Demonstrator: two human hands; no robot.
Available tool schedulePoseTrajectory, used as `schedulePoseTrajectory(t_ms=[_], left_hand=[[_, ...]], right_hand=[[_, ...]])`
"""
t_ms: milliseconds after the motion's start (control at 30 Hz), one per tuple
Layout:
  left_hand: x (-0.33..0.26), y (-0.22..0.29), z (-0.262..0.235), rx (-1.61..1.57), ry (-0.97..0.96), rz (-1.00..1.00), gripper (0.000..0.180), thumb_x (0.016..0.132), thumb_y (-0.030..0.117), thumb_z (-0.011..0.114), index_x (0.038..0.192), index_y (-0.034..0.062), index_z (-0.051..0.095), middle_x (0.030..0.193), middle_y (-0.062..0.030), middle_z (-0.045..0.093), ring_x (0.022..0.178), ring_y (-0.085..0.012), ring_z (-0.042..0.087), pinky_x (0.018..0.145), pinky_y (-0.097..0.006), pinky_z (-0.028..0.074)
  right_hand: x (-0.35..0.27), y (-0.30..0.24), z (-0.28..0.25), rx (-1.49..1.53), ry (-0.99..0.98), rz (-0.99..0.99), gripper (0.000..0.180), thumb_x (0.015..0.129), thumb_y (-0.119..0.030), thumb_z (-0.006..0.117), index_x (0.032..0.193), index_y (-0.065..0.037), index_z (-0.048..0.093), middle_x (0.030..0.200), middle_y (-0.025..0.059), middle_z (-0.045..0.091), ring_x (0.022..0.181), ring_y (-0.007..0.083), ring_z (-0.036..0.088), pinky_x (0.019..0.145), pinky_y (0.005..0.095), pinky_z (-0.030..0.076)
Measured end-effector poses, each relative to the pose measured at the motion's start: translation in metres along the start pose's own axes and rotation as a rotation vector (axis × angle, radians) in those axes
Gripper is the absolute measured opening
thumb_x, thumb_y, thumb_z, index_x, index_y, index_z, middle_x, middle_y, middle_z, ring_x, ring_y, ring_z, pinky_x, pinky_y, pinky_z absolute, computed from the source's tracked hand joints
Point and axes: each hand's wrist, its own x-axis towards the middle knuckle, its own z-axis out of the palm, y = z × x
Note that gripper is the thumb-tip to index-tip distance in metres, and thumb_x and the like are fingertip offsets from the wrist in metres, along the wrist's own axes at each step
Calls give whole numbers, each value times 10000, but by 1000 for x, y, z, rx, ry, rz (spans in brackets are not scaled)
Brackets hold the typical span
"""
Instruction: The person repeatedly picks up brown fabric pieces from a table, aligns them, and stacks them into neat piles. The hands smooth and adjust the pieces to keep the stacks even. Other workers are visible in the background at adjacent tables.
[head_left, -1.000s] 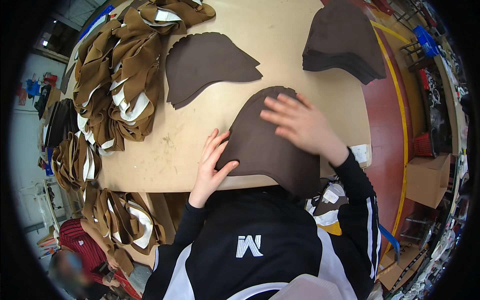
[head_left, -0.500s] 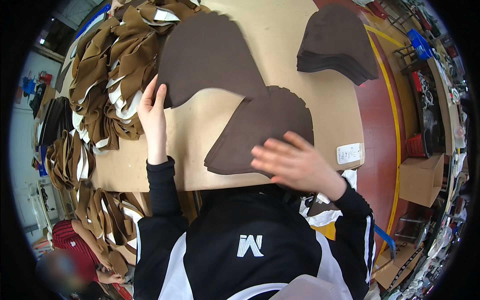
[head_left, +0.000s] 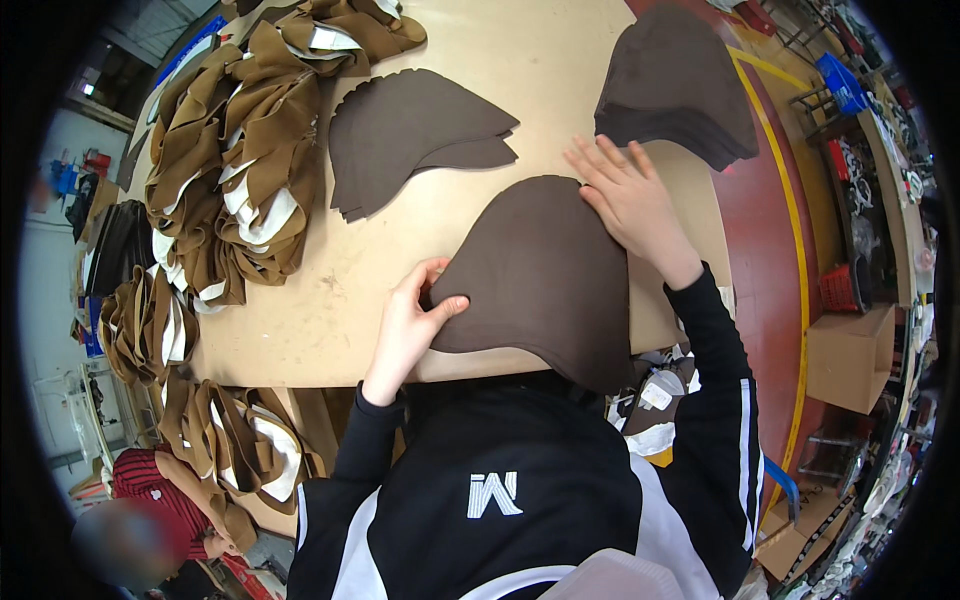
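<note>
A dark brown flat piece, rounded at the far side (head_left: 540, 270), lies at the table's near edge, its lower right corner reaching past it. My left hand (head_left: 412, 318) grips its left edge, thumb on top and fingers beneath. Over its far right edge is my right hand (head_left: 632, 205), fingers stretched out and holding nothing; whether it touches the piece I cannot tell. Farther left, a few similar dark brown pieces (head_left: 410, 135) lie overlapped and slightly fanned. A thicker stack of such pieces (head_left: 675, 90) sits at the far right of the table.
Heaped brown pieces with white parts (head_left: 270, 130) cover the table's left side. More brown bundles (head_left: 240, 440) lie below, near a co-worker in a striped red top (head_left: 150, 490). Beyond the tan tabletop (head_left: 290, 340), a cardboard box (head_left: 850, 360) stands on the right.
The piece my left hand held at the far left now lies there, released. That hand has come nearer and right, onto the near piece's edge. My right hand has moved farther away and right.
</note>
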Motion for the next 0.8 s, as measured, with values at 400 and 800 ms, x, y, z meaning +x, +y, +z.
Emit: schedulePoseTrajectory(t_ms=[400, 800], left_hand=[[90, -11, -90, -58, 564, 230, 275, 1000, 82, 620, 1254, 18, 705, 1154, -94, 745, 1026, -135, 668, 955, -280, 499], [-1, -4, 15, 39, 33, 88, 692, 693, 147, 905, 1289, 43, 569, 1021, -53, 519, 942, -151, 503, 860, -293, 444]], right_hand=[[-80, -100, -19, 283, -150, -433, 530, 938, -408, 640, 1448, -298, 550, 1538, -72, 493, 1407, 117, 456, 1219, 443, 269], [8, -6, 11, -9, -35, -13, 470, 1066, -345, 436, 1534, -301, 441, 1628, -13, 361, 1511, 261, 301, 1230, 556, 171]])
